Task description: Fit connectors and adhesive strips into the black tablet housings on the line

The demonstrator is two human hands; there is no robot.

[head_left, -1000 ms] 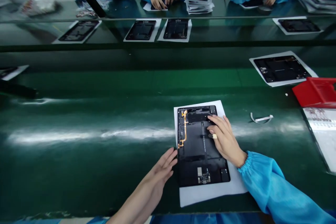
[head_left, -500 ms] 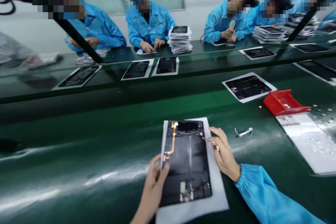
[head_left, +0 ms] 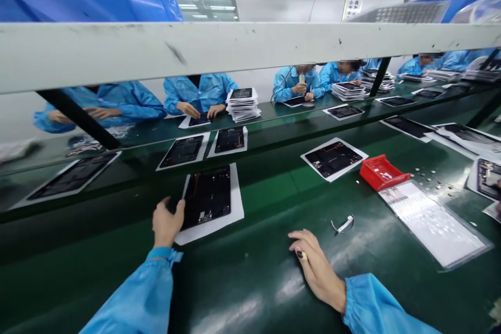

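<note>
1. The dark panel [head_left: 209, 193] lay well to the left of the red tray [head_left: 370, 176] and a little nearer the person, flat on a white sheet [head_left: 237, 203] whose margin showed along the panel's right and near edges.
2. The panel's long axis appeared to run away from the person, its far end leaning slightly toward the tray's side.
3. The left hand [head_left: 166, 223] was the nearer one — just beside the panel's left edge, with the panel to its right, on the side toward the tray. Its thumb met or overlapped that edge in view; whether it touched could not be told.
4. That hand was open, fingers loosely bent, and nothing showed in its grasp.
5. The right hand [head_left: 315, 269] was to the left of the tray and nearer the person, well apart from the panel, which lay to its left and farther out. Its fingers were spread and slack, clasping nothing, with a dark and pale band [head_left: 301, 254] on one.
6. A second dark panel [head_left: 332, 159] lay just left of the tray. A pale curved strip [head_left: 344, 224] sat on the tray's near side — between it and the right hand — and a plastic sleeve [head_left: 434, 224] reached from the tray toward the person.
</note>
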